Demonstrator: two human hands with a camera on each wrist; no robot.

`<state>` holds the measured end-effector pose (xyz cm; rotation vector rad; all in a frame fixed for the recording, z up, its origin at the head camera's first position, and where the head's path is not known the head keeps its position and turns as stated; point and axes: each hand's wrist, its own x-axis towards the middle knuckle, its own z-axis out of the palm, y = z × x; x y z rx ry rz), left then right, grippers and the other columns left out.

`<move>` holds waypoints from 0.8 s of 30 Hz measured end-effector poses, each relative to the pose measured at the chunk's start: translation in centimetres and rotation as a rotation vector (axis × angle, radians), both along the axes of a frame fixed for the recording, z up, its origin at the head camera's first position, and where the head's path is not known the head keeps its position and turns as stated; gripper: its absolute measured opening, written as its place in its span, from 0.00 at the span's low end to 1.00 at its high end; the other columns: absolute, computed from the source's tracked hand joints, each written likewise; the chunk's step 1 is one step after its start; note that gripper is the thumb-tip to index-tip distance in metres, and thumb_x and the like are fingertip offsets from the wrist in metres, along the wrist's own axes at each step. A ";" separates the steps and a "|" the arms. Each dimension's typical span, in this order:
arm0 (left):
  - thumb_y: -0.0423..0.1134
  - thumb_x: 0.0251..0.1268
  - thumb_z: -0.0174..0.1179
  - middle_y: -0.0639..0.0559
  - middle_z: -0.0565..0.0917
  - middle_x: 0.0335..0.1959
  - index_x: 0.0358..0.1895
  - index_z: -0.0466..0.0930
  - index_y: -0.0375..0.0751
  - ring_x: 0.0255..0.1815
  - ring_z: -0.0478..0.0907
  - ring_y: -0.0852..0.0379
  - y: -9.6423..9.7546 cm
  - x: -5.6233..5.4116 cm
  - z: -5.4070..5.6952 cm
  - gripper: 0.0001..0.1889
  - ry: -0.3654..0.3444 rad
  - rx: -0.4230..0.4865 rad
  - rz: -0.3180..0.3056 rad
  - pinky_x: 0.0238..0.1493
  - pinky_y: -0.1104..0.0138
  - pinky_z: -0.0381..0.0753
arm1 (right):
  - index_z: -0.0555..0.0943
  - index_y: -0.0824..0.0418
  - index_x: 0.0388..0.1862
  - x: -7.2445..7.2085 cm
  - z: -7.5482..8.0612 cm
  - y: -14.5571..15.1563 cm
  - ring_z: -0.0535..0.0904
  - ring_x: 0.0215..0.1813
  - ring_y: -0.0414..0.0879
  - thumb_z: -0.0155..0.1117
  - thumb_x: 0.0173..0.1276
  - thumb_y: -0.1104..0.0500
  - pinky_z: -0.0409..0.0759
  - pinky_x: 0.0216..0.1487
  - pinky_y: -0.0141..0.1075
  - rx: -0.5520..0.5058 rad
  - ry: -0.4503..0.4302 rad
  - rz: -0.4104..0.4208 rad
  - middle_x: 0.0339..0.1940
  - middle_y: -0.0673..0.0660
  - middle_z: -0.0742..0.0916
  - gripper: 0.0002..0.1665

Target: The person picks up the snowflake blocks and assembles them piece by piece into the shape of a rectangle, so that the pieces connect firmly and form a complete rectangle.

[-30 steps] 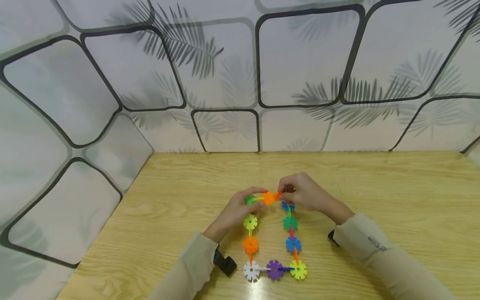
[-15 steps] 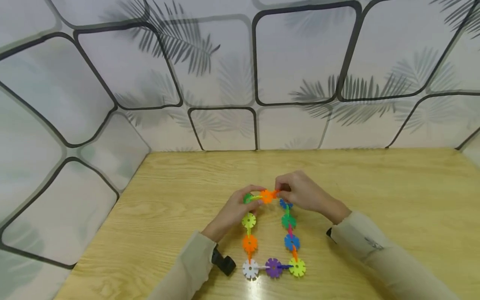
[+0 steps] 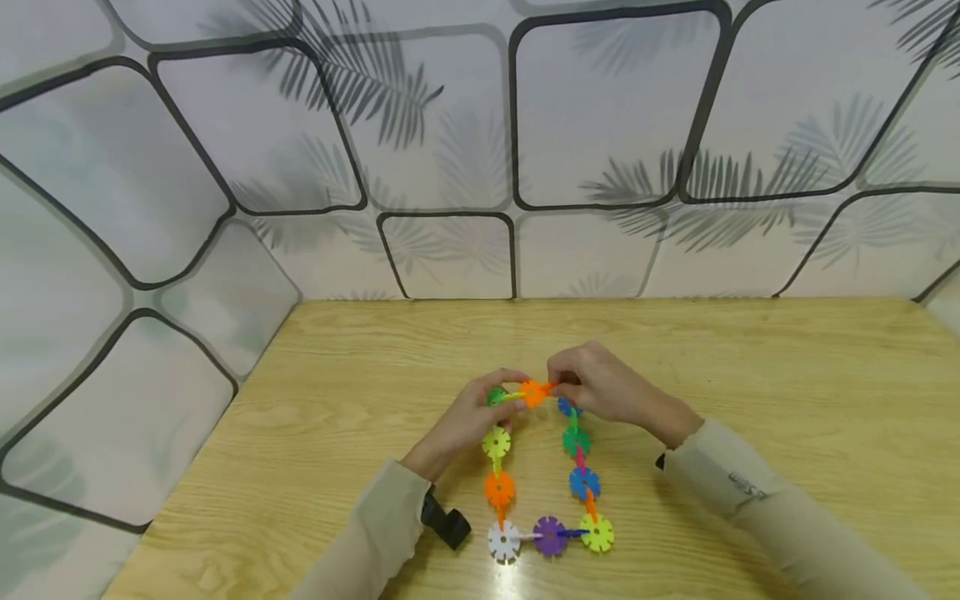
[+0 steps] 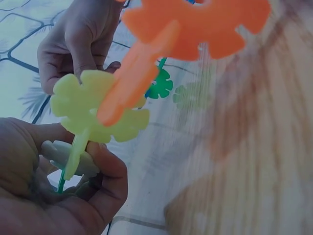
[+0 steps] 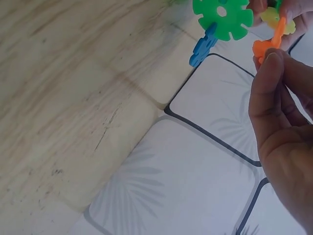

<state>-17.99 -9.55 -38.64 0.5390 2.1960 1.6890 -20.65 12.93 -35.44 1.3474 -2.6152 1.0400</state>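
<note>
A chain of interlocking snowflake discs lies on the table in a roughly rectangular loop, from a white disc and purple disc up both sides. At the far side my left hand reaches round a green disc; its thumb and a finger pinch the left edge of a flat orange disc. My right hand pinches an orange disc standing edge-on, joined to the flat one. Just below those fingers is a blue disc, apparently apart from the orange one. The right fingers partly hide this gap.
The loop stands on a wooden table against a wall patterned with dark outlines and leaves. A black strap device sits at the left wrist, beside the white disc.
Both hands keep their grip at the loop's far side. The right hand has drawn very slightly left toward the flat orange disc; the view has shifted a little.
</note>
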 end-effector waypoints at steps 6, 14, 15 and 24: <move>0.28 0.77 0.54 0.49 0.77 0.24 0.69 0.71 0.30 0.23 0.73 0.62 -0.2 -0.1 0.1 0.21 -0.049 -0.006 -0.029 0.26 0.72 0.71 | 0.77 0.60 0.22 -0.2 -0.1 0.2 0.66 0.21 0.33 0.64 0.65 0.78 0.70 0.24 0.32 0.004 0.046 0.064 0.20 0.47 0.78 0.18; 0.28 0.77 0.53 0.48 0.79 0.26 0.70 0.69 0.26 0.22 0.73 0.62 -0.5 -0.1 0.1 0.21 -0.072 0.020 -0.040 0.27 0.72 0.73 | 0.76 0.60 0.22 -0.6 -0.5 0.2 0.69 0.23 0.35 0.65 0.63 0.79 0.72 0.24 0.32 -0.009 0.152 0.113 0.22 0.49 0.80 0.18; 0.28 0.77 0.53 0.48 0.79 0.26 0.70 0.69 0.26 0.22 0.74 0.63 -0.5 -0.1 0.1 0.22 -0.077 0.023 -0.037 0.27 0.72 0.73 | 0.76 0.60 0.22 -0.7 -0.6 0.2 0.68 0.23 0.35 0.65 0.63 0.79 0.71 0.25 0.32 -0.013 0.163 0.111 0.22 0.49 0.79 0.18; 0.31 0.78 0.53 0.45 0.81 0.32 0.71 0.68 0.28 0.23 0.74 0.61 -0.4 -0.1 -0.1 0.23 -0.100 -0.033 -0.027 0.28 0.71 0.72 | 0.75 0.60 0.22 -0.6 -0.7 0.1 0.65 0.23 0.34 0.64 0.63 0.80 0.70 0.24 0.31 -0.023 0.164 0.101 0.22 0.47 0.76 0.19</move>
